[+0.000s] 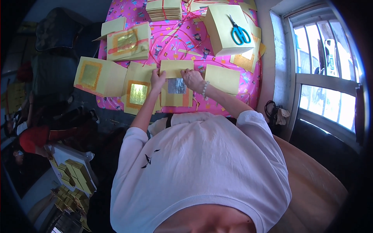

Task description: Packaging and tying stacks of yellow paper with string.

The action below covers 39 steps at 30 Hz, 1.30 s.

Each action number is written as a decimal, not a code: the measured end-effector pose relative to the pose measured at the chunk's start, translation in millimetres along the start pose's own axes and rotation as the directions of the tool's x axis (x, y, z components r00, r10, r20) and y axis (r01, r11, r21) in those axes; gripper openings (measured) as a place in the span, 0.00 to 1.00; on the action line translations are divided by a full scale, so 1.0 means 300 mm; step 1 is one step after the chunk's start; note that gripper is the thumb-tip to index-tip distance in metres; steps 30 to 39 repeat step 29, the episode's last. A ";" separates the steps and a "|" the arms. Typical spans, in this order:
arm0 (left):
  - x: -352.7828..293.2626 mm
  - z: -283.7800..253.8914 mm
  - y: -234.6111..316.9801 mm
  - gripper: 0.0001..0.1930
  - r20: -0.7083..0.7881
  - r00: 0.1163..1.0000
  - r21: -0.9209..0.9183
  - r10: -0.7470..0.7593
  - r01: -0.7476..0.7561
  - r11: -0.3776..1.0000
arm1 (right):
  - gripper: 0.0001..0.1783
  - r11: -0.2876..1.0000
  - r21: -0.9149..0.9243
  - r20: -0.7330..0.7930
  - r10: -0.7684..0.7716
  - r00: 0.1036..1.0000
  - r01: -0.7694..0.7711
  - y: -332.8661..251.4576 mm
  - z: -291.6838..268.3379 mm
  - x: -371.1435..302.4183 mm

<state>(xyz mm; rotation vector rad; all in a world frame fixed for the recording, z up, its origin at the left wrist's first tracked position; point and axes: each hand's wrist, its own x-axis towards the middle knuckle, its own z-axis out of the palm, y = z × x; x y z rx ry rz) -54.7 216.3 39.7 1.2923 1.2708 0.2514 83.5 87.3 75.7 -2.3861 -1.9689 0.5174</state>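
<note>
A yellow paper sheet (176, 101) with a square of silver foil (176, 86) lies in front of me at the table's near edge. My left hand (157, 80) pinches the sheet's left edge, beside the foil. My right hand (193, 80), with a beaded bracelet at the wrist, is closed on its upper right part, and the fingertips are partly hidden. Left of it lies a paper sheet with a gold foil square (138, 94) in an orange frame. A plain yellow sheet (222, 79) lies to the right of my right hand.
A pink patterned cloth (171, 42) covers the table. Teal-handled scissors (239, 33) lie on a thick yellow paper stack (221, 27). A tied paper bundle (164, 9) sits at the back, with red strings around. People sit at a white table (58, 151) at lower left. A barred window (324, 66) is at right.
</note>
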 end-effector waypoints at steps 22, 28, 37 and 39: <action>-0.240 0.450 0.124 0.24 0.425 0.857 0.234 0.291 -0.414 0.879 | 0.29 0.596 0.742 -0.255 0.672 0.695 -0.305 0.381 -0.013 -0.597; -0.223 0.459 0.051 0.24 0.377 0.851 0.412 0.365 -0.507 0.757 | 0.29 0.593 0.679 -0.153 0.692 0.706 -0.433 0.351 0.005 -0.585; -0.234 0.460 0.059 0.24 0.402 0.860 0.414 0.315 -0.478 0.775 | 0.29 0.585 0.672 -0.129 0.696 0.706 -0.454 0.351 0.018 -0.589; -0.234 0.460 0.059 0.24 0.402 0.860 0.414 0.315 -0.478 0.775 | 0.29 0.585 0.672 -0.129 0.696 0.706 -0.454 0.351 0.018 -0.589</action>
